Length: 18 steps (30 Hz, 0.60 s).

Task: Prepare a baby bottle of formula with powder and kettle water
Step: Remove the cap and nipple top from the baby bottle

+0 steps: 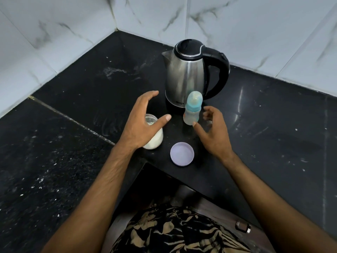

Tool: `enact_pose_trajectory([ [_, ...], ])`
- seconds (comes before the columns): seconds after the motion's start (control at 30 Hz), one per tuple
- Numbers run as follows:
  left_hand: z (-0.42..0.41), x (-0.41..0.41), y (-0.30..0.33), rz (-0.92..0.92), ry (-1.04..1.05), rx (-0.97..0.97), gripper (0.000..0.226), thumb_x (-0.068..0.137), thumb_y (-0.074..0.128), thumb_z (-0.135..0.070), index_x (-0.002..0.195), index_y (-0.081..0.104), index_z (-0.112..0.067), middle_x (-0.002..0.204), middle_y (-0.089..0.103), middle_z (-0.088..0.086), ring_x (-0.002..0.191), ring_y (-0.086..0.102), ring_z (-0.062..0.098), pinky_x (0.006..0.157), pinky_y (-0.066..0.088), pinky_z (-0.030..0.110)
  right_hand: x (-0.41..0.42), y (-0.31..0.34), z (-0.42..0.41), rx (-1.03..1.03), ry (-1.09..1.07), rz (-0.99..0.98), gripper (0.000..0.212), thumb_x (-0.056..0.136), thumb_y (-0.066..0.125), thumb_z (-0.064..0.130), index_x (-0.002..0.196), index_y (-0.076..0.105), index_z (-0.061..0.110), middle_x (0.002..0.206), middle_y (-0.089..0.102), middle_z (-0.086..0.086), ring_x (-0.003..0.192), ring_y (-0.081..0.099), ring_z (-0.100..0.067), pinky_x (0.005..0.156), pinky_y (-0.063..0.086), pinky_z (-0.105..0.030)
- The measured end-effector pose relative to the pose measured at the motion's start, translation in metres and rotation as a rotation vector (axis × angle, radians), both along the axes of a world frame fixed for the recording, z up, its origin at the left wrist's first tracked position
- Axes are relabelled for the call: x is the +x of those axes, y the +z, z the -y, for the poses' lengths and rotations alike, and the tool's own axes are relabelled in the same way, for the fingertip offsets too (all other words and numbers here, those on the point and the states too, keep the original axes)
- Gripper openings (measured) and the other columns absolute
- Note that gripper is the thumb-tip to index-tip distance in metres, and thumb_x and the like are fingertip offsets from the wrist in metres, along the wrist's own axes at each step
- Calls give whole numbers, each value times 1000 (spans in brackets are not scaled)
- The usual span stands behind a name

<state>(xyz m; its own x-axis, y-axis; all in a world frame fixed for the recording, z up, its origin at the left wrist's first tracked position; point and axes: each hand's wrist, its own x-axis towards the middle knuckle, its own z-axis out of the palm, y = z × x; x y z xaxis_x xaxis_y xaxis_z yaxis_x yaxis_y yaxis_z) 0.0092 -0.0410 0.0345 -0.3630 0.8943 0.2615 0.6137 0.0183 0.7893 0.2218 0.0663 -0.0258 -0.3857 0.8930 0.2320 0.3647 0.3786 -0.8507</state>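
Observation:
A baby bottle [193,110] with a blue collar and clear cap stands upright in front of a steel kettle [187,73] with a black lid and handle. To the left, an open glass jar of white powder [155,137] stands partly hidden under my left hand [144,123], which hovers over it with fingers spread. My right hand [212,131] is just right of the bottle, fingers loosely curled and holding nothing, the thumb tip near the bottle's base. The jar's lilac lid [182,154] lies flat in front, between my forearms.
The black stone counter [82,99] forms an inner corner against white marble wall tiles [60,30]. Its front edge has a notch just below the lid. White specks and smears dot the counter. A small dark object [242,226] lies low on the right.

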Motion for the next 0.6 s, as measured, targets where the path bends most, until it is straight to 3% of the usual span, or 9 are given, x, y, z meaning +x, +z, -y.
enact_pose_trajectory([
  [0.17, -20, 26, 8, -26, -79, 49, 63, 86, 70, -37, 141, 44, -22, 142, 45, -10, 131, 39, -5, 105, 26, 4, -10, 22, -38, 35, -6, 75, 75, 82, 78, 37, 142, 39, 15, 129, 44, -1, 113, 49, -10, 95, 40, -20],
  [0.3, -27, 47, 5, 33, -131, 73, 57, 88, 68, -33, 139, 46, -24, 137, 47, -13, 128, 43, -4, 103, 33, 8, -22, 34, -54, 37, 116, 200, 83, 81, 78, 41, 147, 34, 16, 142, 42, -8, 120, 49, -15, 98, 45, -28],
  [0.43, -28, 62, -4, 86, -175, 50, 54, 89, 69, -29, 138, 47, -22, 137, 49, -10, 127, 46, 0, 102, 34, 8, -28, 38, -57, 84, 174, 289, 65, 86, 75, 36, 139, 43, 15, 135, 52, -7, 117, 54, -20, 98, 49, -41],
  [0.6, -30, 72, -17, 140, -184, 51, 54, 89, 69, -13, 137, 46, -19, 137, 51, -6, 128, 46, 1, 102, 35, 12, -18, 40, -50, 107, 166, 272, 55, 86, 74, 37, 131, 50, 17, 125, 58, -1, 106, 57, -15, 88, 52, -37],
])
